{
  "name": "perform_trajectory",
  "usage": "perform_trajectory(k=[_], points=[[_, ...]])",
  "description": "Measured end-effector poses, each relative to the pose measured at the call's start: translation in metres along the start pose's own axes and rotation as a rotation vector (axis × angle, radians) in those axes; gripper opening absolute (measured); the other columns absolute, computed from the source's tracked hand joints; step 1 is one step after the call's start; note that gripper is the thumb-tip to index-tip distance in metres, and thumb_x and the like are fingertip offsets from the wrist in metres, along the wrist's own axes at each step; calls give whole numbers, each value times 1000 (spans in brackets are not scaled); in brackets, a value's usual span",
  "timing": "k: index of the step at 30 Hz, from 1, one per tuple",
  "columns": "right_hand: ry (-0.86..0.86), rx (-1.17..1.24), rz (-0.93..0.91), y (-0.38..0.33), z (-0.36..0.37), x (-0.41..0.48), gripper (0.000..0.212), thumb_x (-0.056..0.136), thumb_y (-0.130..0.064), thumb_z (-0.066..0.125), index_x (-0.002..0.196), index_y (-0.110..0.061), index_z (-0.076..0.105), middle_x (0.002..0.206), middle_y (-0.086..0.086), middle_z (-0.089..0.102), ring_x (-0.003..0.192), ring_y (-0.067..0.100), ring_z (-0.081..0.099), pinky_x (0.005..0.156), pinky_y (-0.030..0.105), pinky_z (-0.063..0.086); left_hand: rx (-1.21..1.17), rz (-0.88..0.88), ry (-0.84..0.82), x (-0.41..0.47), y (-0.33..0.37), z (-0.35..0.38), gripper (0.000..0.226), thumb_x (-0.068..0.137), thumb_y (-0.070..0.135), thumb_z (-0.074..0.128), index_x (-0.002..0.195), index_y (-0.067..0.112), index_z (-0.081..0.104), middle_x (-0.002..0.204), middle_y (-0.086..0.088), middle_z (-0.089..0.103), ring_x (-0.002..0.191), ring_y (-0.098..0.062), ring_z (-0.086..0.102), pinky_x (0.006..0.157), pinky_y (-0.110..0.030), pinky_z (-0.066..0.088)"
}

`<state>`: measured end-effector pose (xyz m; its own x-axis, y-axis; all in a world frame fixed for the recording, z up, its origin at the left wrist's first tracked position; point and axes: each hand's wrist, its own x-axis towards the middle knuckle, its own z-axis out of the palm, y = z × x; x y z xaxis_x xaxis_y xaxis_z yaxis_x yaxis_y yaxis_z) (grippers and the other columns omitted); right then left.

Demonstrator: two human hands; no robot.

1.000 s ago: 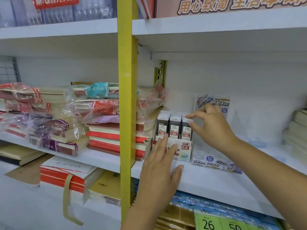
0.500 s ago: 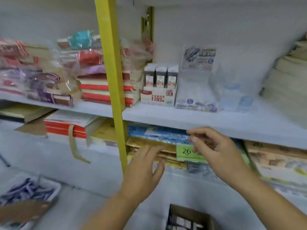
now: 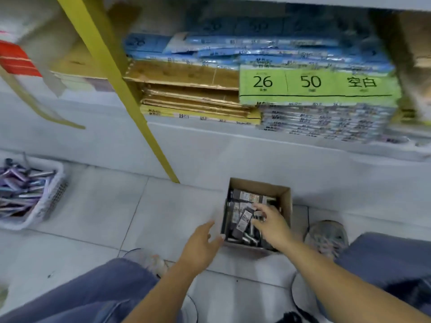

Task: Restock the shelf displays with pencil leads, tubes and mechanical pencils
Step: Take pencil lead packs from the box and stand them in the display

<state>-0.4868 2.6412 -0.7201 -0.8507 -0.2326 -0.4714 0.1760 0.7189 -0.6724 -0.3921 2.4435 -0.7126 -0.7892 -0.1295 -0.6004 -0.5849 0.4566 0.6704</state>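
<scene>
Right hand (image 3: 272, 226) reaches into the cardboard box (image 3: 256, 185), grip unclear; left hand (image 3: 200, 244) released beside it. Jumbled lead packs (image 3: 243, 221) could slip or spill.

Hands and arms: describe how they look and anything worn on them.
Both are bare. The left hand and right hand carry no gloves, and no ring, watch or bracelet shows, though the picture is blurred. No sleeves are in view. Blue trousers cover the knees below.
</scene>
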Motion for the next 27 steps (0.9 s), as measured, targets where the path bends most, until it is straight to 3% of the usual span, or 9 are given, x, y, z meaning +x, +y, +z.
perform_trajectory(k=[2, 5, 9, 12, 14, 19, 22, 27], points=[[34, -53, 1, 4, 4, 17, 52, 90, -19, 67, 139, -18, 48, 143, 8, 43, 130, 23, 42, 109, 31, 34, -52, -8, -2, 7, 0, 2, 58, 99, 37, 58, 151, 22, 38, 153, 2, 42, 130, -13, 50, 101, -20, 40], [89, -160, -25, 7, 9, 42, 66, 86, -24, 72, 144, -17, 41, 146, 6, 39, 136, 24, 30, 112, 32, 24, -95, 9, -30, 11, 4, 1, 50, 101, 31, 55, 149, 24, 43, 149, 6, 49, 128, -10, 54, 103, -21, 41], [28, -345, 17, 20, 19, 63, 86, 81, -42, 73, 150, -19, 27, 151, 3, 30, 138, 26, 24, 113, 37, 25, -151, 61, -89, 9, 7, -1, 41, 103, 16, 52, 143, 24, 52, 140, 8, 59, 125, -7, 57, 95, -3, 40], [31, -552, -32, 25, 27, 66, 90, 79, -56, 67, 151, -24, 23, 145, 4, 32, 129, 28, 29, 105, 39, 32, -165, 73, -90, 7, 8, -1, 41, 104, 15, 51, 144, 24, 51, 139, 9, 60, 127, -6, 56, 107, -17, 41], [42, -614, -91, 27, 31, 66, 88, 80, -62, 62, 151, -27, 23, 143, 4, 33, 127, 27, 31, 103, 39, 34, -162, 71, -85, 8, 7, 0, 42, 104, 17, 51, 145, 27, 50, 139, 12, 59, 126, -3, 55, 106, -15, 40], [110, -625, -177, 29, 37, 58, 78, 81, -56, 63, 146, -24, 34, 142, 2, 37, 127, 25, 33, 105, 38, 33, -172, 71, -74, 8, 3, 2, 42, 104, 19, 51, 144, 30, 50, 137, 16, 60, 124, 3, 55, 107, -19, 43], [110, -570, -189, 26, 39, 57, 75, 79, -52, 68, 142, -23, 39, 140, 1, 40, 129, 23, 34, 107, 37, 31, -168, 79, -74, 8, 2, 2, 42, 104, 20, 51, 144, 32, 50, 136, 18, 60, 122, 5, 55, 103, -14, 42], [-53, -505, -116, 14, 28, 74, 99, 72, -52, 75, 151, -24, 22, 140, 3, 33, 129, 26, 33, 104, 40, 36, -175, 85, -79, 9, 1, 3, 42, 104, 20, 51, 143, 34, 51, 134, 20, 61, 120, 7, 56, 97, -8, 42]])
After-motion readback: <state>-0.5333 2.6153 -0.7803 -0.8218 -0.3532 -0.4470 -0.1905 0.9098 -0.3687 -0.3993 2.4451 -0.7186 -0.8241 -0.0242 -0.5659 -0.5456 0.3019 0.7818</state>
